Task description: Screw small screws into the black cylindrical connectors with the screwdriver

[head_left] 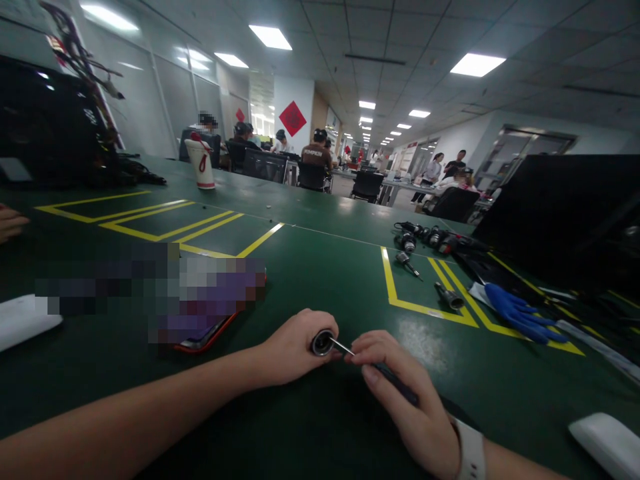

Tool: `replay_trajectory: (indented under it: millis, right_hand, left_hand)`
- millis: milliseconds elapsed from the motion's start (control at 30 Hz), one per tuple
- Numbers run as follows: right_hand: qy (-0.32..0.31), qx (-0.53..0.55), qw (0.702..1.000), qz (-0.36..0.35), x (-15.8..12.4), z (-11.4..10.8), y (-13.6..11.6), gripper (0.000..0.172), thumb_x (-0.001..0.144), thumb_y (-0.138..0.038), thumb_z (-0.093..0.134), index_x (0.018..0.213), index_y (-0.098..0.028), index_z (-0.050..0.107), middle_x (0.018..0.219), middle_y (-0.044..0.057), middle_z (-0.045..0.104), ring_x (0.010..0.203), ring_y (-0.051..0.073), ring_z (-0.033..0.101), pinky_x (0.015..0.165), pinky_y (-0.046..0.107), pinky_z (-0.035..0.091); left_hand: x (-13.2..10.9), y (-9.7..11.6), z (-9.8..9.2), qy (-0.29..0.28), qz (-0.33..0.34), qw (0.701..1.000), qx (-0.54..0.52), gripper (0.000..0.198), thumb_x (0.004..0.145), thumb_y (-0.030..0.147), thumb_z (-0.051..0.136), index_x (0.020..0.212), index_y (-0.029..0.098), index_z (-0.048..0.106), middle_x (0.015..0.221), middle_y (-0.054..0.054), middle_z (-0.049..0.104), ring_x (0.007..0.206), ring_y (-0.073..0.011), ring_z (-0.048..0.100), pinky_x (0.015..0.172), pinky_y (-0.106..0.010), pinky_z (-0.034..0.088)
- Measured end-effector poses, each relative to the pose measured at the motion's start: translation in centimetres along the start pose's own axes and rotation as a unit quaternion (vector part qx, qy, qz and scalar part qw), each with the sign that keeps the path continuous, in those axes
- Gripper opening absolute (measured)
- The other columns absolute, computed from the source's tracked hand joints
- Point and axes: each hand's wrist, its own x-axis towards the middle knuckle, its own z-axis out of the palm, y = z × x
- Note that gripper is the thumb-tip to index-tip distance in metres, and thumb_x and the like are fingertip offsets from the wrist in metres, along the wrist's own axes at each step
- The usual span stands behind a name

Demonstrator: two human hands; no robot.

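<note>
My left hand (293,347) is closed round a small dark cylindrical metal part (323,342), its round open end facing the right. My right hand (405,393) grips a thin dark-handled tool (395,381) whose slim metal tip (341,347) touches the cylinder's open end. Both hands rest low over the green table (320,267), near its front edge. A white band sits on my right wrist (470,450).
A phone in a red case (207,333) lies left of my hands. Several dark metal parts (425,237), a bit (409,265) and a blue glove (520,313) lie at the right within yellow tape lines. A white cup (203,163) stands far back. Another person's hand (10,223) shows at the left edge. People sit at distant desks.
</note>
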Motion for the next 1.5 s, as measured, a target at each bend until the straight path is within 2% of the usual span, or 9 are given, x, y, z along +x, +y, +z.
replay_trajectory:
  millis: [167, 300, 567, 800, 1100, 1333, 1500]
  right_hand:
    - [-0.012, 0.052, 0.998, 0.036, 0.33, -0.28, 0.04, 0.016, 0.087, -0.017, 0.048, 0.088, -0.023, 0.063, 0.095, 0.006, 0.061, 0.095, 0.021, 0.056, 0.085, 0.036, 0.044]
    - [-0.017, 0.092, 0.993, 0.076, 0.58, -0.38, 0.26, 0.014, 0.087, -0.021, 0.049, 0.088, -0.022, 0.064, 0.094, 0.005, 0.061, 0.094, 0.021, 0.057, 0.085, 0.036, 0.045]
    - [-0.008, 0.113, 0.991, 0.069, 0.36, -0.49, 0.58, 0.014, 0.086, -0.021, 0.050, 0.090, -0.023, 0.064, 0.096, 0.006, 0.062, 0.095, 0.021, 0.057, 0.085, 0.039, 0.046]
    - [-0.024, 0.068, 0.995, 0.075, 0.59, -0.63, 0.18, 0.016, 0.086, -0.018, 0.049, 0.089, -0.023, 0.064, 0.095, 0.005, 0.062, 0.095, 0.021, 0.057, 0.084, 0.038, 0.045]
    - [-0.030, 0.096, 0.992, 0.080, 0.32, -0.84, 0.68, 0.016, 0.087, -0.019, 0.050, 0.092, -0.023, 0.064, 0.100, 0.005, 0.061, 0.098, 0.021, 0.057, 0.087, 0.039, 0.045]
    - [-0.008, 0.053, 0.998, 0.045, 0.45, -0.71, 0.40, 0.015, 0.086, -0.017, 0.050, 0.090, -0.022, 0.064, 0.094, 0.006, 0.062, 0.095, 0.022, 0.057, 0.083, 0.039, 0.046]
    - [-0.020, 0.091, 0.993, 0.074, 0.53, -0.68, 0.71, 0.015, 0.086, -0.018, 0.050, 0.091, -0.022, 0.064, 0.098, 0.006, 0.062, 0.096, 0.022, 0.057, 0.086, 0.040, 0.045]
  left_hand:
    - [0.12, -0.23, -0.11, -0.011, 0.022, 0.998, -0.052, 0.012, 0.073, 0.021, 0.062, 0.070, 0.017, 0.051, 0.069, 0.004, 0.054, 0.063, -0.0110, 0.051, 0.058, -0.022, 0.037]
    - [0.17, -0.14, -0.24, -0.007, 0.012, 0.997, -0.078, 0.014, 0.072, 0.020, 0.062, 0.069, 0.017, 0.050, 0.067, 0.005, 0.052, 0.062, -0.0100, 0.049, 0.057, -0.021, 0.037]
    - [0.26, 0.13, -0.27, -0.004, -0.005, 0.994, -0.112, 0.017, 0.074, 0.025, 0.063, 0.068, 0.017, 0.050, 0.066, 0.004, 0.051, 0.060, -0.0096, 0.048, 0.055, -0.021, 0.037]
    - [0.31, 0.08, -0.17, -0.004, 0.014, 0.999, -0.034, 0.010, 0.074, 0.020, 0.060, 0.069, 0.017, 0.052, 0.068, 0.003, 0.054, 0.065, -0.0123, 0.051, 0.060, -0.025, 0.037]
    - [0.34, 0.19, -0.26, -0.008, 0.011, 0.992, -0.129, 0.012, 0.072, 0.019, 0.061, 0.068, 0.016, 0.050, 0.067, 0.004, 0.051, 0.061, -0.0101, 0.049, 0.055, -0.022, 0.038]
    - [0.38, 0.18, -0.09, 0.017, 0.005, 0.999, -0.037, 0.013, 0.074, 0.024, 0.060, 0.068, 0.016, 0.052, 0.065, 0.004, 0.053, 0.061, -0.0112, 0.050, 0.057, -0.023, 0.037]
    - [0.35, 0.08, -0.06, 0.005, 0.038, 0.999, -0.002, 0.011, 0.074, 0.020, 0.060, 0.068, 0.017, 0.051, 0.065, 0.003, 0.054, 0.062, -0.0115, 0.051, 0.059, -0.024, 0.037]
